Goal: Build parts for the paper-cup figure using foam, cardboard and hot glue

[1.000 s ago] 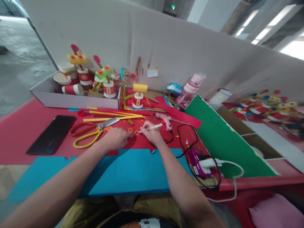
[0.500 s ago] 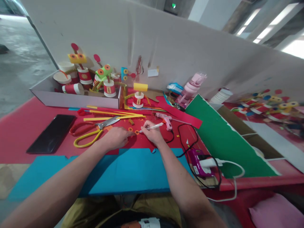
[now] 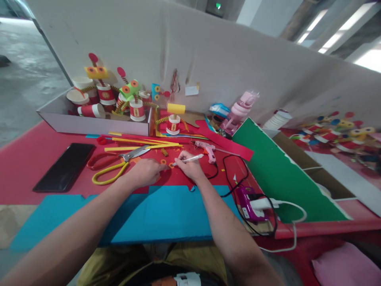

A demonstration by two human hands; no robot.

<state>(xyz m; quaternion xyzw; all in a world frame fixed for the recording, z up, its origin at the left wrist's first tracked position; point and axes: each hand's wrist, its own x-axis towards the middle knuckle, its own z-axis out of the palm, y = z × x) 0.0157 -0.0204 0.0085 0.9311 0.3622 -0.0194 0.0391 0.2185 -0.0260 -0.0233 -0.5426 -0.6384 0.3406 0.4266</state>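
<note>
Pen (image 3: 195, 158) clamped in our right hand (image 3: 189, 165), tip at orange ring (image 3: 172, 165) on red surface (image 3: 177, 179) | our left hand (image 3: 147, 172) apart, forefinger extended beside it, grip unclear to us | scissors (image 3: 102, 177) left, pink hot-glue gun (image 3: 210, 151) near pen's upper end

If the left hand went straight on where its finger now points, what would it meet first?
Probably the small orange disc, just beyond the left hand; after it, the pen in the right hand. Whether left hand and disc already touch is unclear.
</note>
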